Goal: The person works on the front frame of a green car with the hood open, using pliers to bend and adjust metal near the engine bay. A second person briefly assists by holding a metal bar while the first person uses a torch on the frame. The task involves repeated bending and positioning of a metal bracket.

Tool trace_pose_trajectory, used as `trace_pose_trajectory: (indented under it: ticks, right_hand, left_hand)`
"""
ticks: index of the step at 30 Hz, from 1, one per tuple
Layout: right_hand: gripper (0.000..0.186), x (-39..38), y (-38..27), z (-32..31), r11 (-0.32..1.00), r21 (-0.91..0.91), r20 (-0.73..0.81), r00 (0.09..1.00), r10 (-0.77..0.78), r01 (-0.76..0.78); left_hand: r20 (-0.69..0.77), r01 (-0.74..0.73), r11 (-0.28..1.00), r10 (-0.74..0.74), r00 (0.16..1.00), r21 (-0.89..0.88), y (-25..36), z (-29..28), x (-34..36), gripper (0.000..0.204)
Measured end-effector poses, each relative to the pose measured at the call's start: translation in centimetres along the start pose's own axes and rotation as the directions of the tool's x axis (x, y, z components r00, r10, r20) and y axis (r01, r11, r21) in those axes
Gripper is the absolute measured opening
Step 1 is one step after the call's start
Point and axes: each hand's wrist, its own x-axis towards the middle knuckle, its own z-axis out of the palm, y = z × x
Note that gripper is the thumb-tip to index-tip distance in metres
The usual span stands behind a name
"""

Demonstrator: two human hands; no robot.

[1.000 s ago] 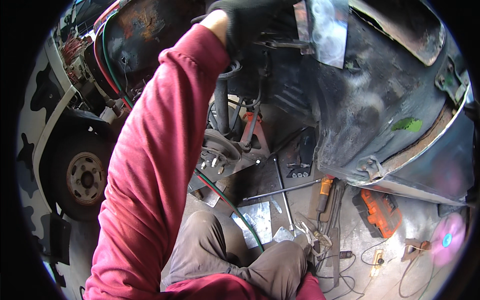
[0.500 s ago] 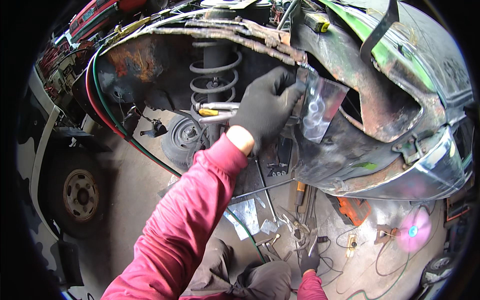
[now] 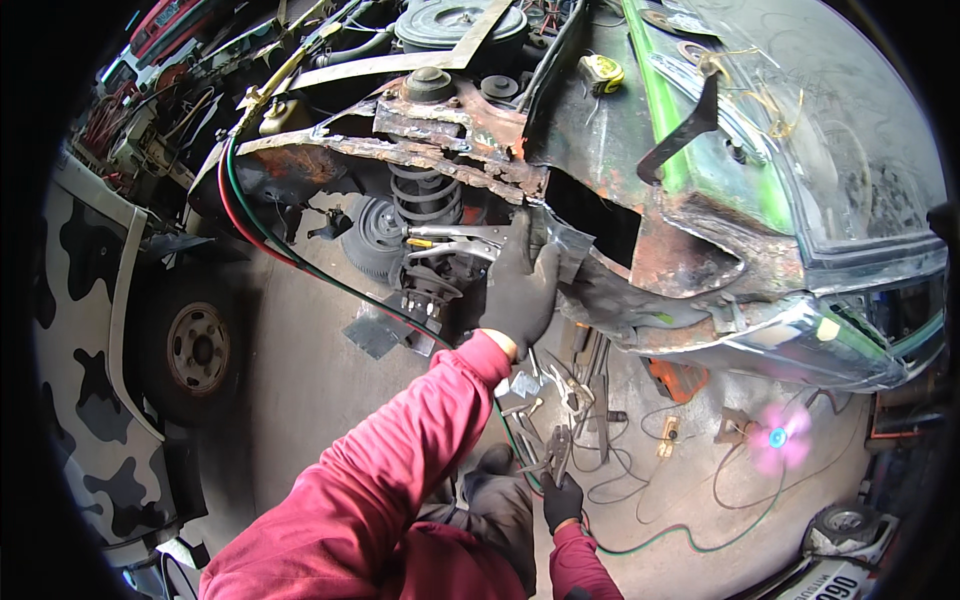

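My gloved left hand [image 3: 520, 285] is closed at a bent sheet-metal piece [image 3: 570, 255] against the rusted edge of the wheel arch [image 3: 440, 165], with silver locking pliers [image 3: 450, 235] jutting left from beside its fingers; exactly what its fingertips grip is partly hidden. Behind them are a coil spring [image 3: 415, 195] and a dark rectangular opening [image 3: 600, 225] in the bodywork. My gloved right hand [image 3: 562, 505] is low down, closed round a metal pair of pliers [image 3: 558, 450] above the floor, beside other scattered tools [image 3: 580, 395].
A camouflage vehicle [image 3: 90, 350] with a wheel [image 3: 195, 345] stands left. Red and green hoses [image 3: 260, 240] hang across the arch. A tape measure [image 3: 600, 75] lies on the body. An orange case [image 3: 675, 375], pink fan [image 3: 780, 437] and cables [image 3: 640, 480] are on the floor.
The view has tilted up over the engine bay. My left hand stays at the metal piece. My right hand has come into sight and now lifts pliers from among the floor tools.
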Motion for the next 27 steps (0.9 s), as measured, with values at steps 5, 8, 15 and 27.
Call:
trace_pose_trajectory:
  ticks: [5,8,15,27]
  right_hand:
    - [0.027,-6.2,-3.4,-4.9,0.986,0.039,0.083,0.984,0.157,-0.161]
    - [0.027,-7.2,-6.5,-6.8,0.988,0.092,0.076,0.99,0.118,-0.124]
    - [0.024,-5.1,-18.7,-7.4,0.977,0.212,0.064,0.998,-0.006,-0.008]
    - [0.023,-2.0,-40.3,-1.8,0.971,0.108,0.084,0.971,-0.223,0.214]
  left_hand:
    - [0.256,-0.002,0.987,-0.04,0.966,0.162,0.2,-3.6,0.6,0.082]
    - [0.333,0.041,0.999,-0.036,0.942,-0.007,0.5,-4.7,1.3,0.079]
    - [0.265,-0.072,0.993,0.044,0.963,0.095,2.7,-5.3,-9.1,0.077]
    - [0.546,0.473,0.806,-0.59,0.595,0.355,-9.4,-24.1,-14.1,0.057]
